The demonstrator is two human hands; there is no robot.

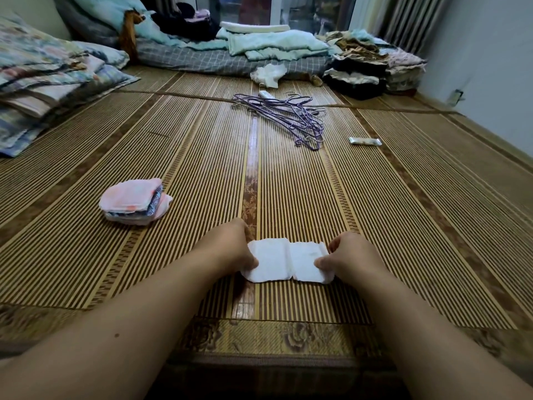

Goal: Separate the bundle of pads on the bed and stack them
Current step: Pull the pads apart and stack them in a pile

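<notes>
A white pad (285, 260) lies unfolded flat on the bamboo mat (375, 215) near the bed's front edge. My left hand (230, 246) pinches its left end and my right hand (352, 255) pinches its right end, so the pad stretches between them. To the left, a small stack of folded pads in pink and blue patterned wrappers (134, 201) rests on the mat, apart from both hands.
A tangle of purple wire hangers (288, 116) lies mid-mat, with a small white wrapper (364, 141) to its right. Folded quilts and pillows (43, 82) fill the left; folded bedding (271, 44) and piled clothes (369, 64) line the back.
</notes>
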